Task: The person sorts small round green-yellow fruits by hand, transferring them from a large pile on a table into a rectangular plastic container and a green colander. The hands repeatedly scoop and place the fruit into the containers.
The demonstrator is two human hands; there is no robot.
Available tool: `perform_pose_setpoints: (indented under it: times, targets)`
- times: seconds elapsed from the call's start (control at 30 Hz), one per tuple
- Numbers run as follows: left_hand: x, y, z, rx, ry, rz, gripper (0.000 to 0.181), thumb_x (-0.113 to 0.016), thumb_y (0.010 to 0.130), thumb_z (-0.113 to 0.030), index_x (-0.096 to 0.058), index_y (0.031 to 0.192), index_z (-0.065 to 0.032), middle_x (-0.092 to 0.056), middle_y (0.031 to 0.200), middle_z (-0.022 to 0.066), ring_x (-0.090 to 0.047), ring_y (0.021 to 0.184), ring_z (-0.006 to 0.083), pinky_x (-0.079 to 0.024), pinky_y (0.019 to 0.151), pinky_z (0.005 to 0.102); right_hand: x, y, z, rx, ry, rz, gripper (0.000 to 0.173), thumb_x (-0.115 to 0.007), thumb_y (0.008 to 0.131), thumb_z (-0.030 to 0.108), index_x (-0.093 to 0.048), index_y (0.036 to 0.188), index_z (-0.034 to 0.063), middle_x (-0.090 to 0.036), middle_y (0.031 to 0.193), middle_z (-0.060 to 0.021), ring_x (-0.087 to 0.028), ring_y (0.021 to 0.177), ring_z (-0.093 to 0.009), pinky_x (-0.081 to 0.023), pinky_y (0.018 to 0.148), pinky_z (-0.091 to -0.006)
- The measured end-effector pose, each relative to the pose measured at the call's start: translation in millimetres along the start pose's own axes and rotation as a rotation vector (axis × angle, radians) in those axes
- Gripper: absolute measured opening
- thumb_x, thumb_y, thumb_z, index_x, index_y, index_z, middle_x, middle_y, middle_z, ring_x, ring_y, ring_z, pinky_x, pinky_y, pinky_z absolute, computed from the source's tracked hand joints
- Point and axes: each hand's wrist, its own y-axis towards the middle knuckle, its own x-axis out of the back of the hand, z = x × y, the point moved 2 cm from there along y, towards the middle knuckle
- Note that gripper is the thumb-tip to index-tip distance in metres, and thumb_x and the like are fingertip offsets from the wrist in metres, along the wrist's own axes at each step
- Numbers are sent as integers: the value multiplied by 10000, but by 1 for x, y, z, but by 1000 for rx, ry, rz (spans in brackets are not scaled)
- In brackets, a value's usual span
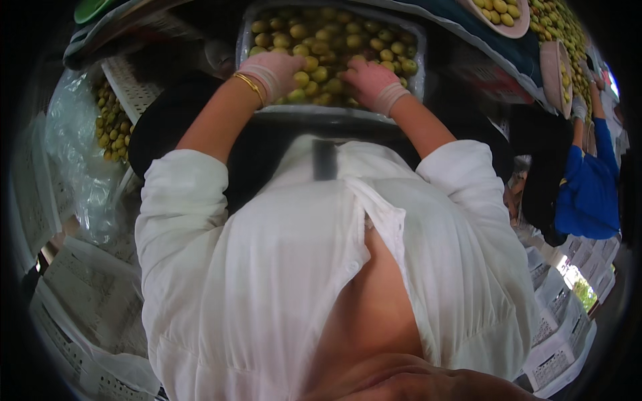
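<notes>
Before me sits a white plastic-lined crate filled with small round yellow-green fruits. My left hand, in a thin translucent glove with a gold bangle at the wrist, rests on the fruits at the crate's left side. My right hand, gloved too, touches the fruits right of the middle, its fingers bent toward the left hand. A gap with fruits showing lies between the hands. The fingertips are partly lost among the fruits, so whether either hand grips one cannot be told.
At the left, more fruits lie beside clear plastic sheeting and a perforated crate. Pink bowls and a fruit heap are at the upper right. A co-worker in blue is at the right, near stacked white crates.
</notes>
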Motion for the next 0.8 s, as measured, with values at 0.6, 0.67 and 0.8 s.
perform_pose_setpoints:
  times: [0.6, 0.67, 0.8]
  targets:
    - [-40, 25, 5, 44, 97, 2, 443, -621, 838, -320, -520, 1193, -74, -648, 1101, 161, -633, 1049, 307, -522, 872, 412, 35, -56, -56, -321, 42, 302, 342, -637, 811, 226, -635, 1136, 120, -609, 1147, -140, -614, 1044, -332, -514, 879, -414]
    - [-38, 28, 4, 36, 100, 14, 443, -618, 840, -331, -522, 1182, -66, -653, 1085, 164, -635, 1042, 311, -523, 868, 414, 18, -62, -57, -370, 16, 450, 313, -632, 810, 211, -648, 1102, 100, -618, 1152, -150, -619, 1053, -339, -521, 874, -419]
    - [-38, 30, 7, 45, 72, 22, 458, -628, 829, -359, -526, 1169, -70, -657, 1049, 173, -639, 1021, 324, -525, 853, 419, 17, -59, -55, -331, 32, 451, 325, -635, 816, 214, -637, 1110, 74, -620, 1150, -163, -621, 1055, -341, -522, 872, -418]
